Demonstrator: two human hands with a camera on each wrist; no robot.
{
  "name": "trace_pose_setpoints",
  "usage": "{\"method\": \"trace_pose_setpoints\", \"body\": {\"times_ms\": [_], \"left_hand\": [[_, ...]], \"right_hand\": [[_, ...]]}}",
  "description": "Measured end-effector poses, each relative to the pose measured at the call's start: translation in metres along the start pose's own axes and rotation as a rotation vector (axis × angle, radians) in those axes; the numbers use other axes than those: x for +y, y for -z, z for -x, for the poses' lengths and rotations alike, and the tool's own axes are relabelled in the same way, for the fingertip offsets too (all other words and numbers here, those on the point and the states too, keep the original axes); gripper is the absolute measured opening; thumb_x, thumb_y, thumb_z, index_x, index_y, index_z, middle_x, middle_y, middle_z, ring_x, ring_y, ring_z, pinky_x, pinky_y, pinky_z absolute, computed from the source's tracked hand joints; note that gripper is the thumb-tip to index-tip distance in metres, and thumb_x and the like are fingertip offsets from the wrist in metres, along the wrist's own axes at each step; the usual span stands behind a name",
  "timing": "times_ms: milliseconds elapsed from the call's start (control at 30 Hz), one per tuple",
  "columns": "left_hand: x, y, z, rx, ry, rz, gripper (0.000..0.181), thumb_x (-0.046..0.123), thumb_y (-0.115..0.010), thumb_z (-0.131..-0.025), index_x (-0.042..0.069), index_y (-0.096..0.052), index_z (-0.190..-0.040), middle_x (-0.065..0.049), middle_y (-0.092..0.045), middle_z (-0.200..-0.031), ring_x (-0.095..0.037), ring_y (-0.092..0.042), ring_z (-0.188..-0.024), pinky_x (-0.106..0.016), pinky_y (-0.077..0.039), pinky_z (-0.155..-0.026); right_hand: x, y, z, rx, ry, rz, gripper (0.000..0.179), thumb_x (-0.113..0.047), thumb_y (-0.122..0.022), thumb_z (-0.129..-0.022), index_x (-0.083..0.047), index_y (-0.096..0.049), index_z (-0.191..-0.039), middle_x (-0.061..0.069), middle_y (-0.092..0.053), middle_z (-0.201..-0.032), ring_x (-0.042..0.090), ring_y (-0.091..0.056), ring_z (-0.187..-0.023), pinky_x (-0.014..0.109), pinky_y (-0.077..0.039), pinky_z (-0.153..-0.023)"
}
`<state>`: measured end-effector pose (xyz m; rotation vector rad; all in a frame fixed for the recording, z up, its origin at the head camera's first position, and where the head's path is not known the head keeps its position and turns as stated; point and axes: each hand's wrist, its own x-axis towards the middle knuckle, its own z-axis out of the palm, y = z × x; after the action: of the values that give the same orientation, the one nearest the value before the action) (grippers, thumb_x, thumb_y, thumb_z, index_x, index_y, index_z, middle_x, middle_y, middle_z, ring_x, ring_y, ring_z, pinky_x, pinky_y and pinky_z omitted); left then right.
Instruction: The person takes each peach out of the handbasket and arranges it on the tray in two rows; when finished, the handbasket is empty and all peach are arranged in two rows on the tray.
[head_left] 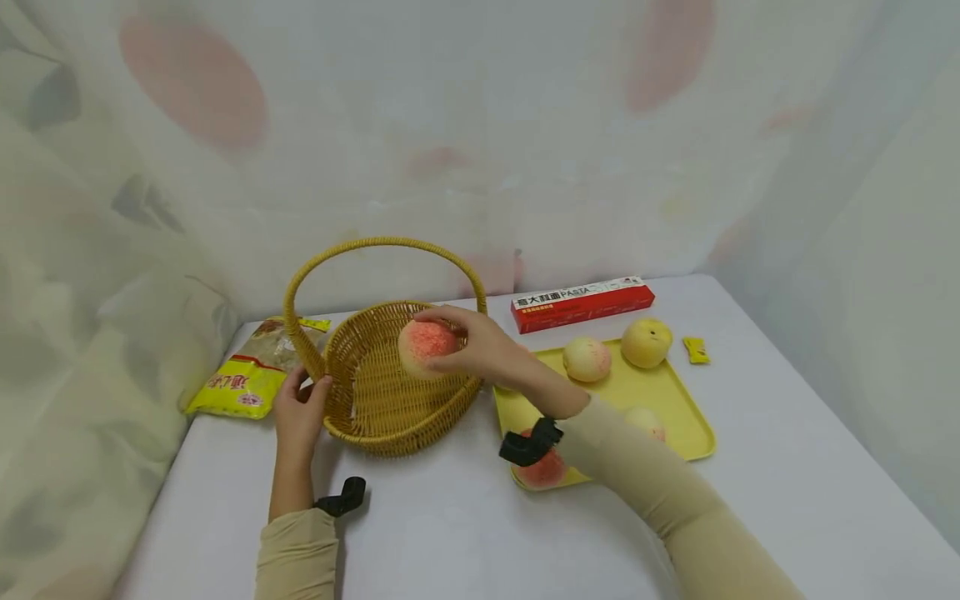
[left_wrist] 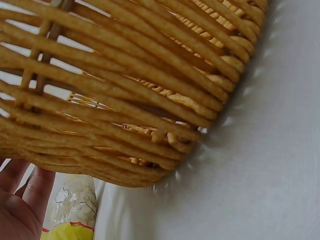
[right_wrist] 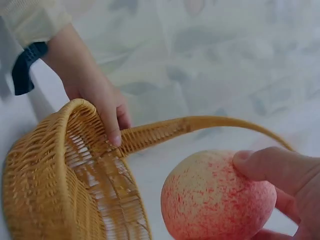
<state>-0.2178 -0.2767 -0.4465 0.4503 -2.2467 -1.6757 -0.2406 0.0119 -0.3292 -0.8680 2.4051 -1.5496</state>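
A woven wicker basket (head_left: 408, 435) with a tall arched handle stands on the table, left of centre. My left hand (head_left: 298, 412) grips its left rim at the foot of the handle, thumb on the inner side in the right wrist view. Over the basket opening, my right hand (head_left: 483, 343) holds a pink-and-cream peach (right_wrist: 215, 197) between thumb and fingers. The left wrist view is mostly filled by the basket's woven side, with part of the left hand (left_wrist: 22, 205) under the rim at the lower left.
A yellow tray (head_left: 622, 385) with several peaches lies to the right, partly behind my right forearm. Behind it is a red-and-white pasta box (head_left: 585, 310); a small yellow packet (head_left: 696, 350) lies right of the tray. A yellow food bag (head_left: 243, 385) lies left of the basket.
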Motion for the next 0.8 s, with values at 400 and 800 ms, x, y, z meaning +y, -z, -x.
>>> {"method": "trace_pose_setpoints", "body": {"times_ms": [400,800], "left_hand": [[-0.008,0.001,0.006,0.008,0.015,-0.055,0.049,0.032,-0.055,-0.092,0.016,-0.044,-0.137,-0.005,-0.046,-0.134,-0.017,-0.05,-0.111,-0.01,-0.043,-0.076],[0.0,0.0,-0.003,0.022,-0.003,-0.075,0.047,0.029,-0.055,-0.092,0.016,-0.044,-0.137,-0.006,-0.046,-0.134,-0.017,-0.051,-0.113,-0.016,-0.046,-0.083]], "right_hand": [[0.039,0.087,0.139,0.114,-0.076,-0.076,0.059,-0.016,-0.074,-0.078,-0.022,-0.05,-0.131,0.0,-0.043,-0.136,0.029,-0.044,-0.119,0.028,-0.05,-0.083],[0.097,0.15,0.221,0.359,-0.256,0.157,0.059,-0.019,-0.07,-0.082,-0.013,-0.044,-0.135,0.012,-0.037,-0.139,0.039,-0.042,-0.118,0.03,-0.05,-0.079]]}}
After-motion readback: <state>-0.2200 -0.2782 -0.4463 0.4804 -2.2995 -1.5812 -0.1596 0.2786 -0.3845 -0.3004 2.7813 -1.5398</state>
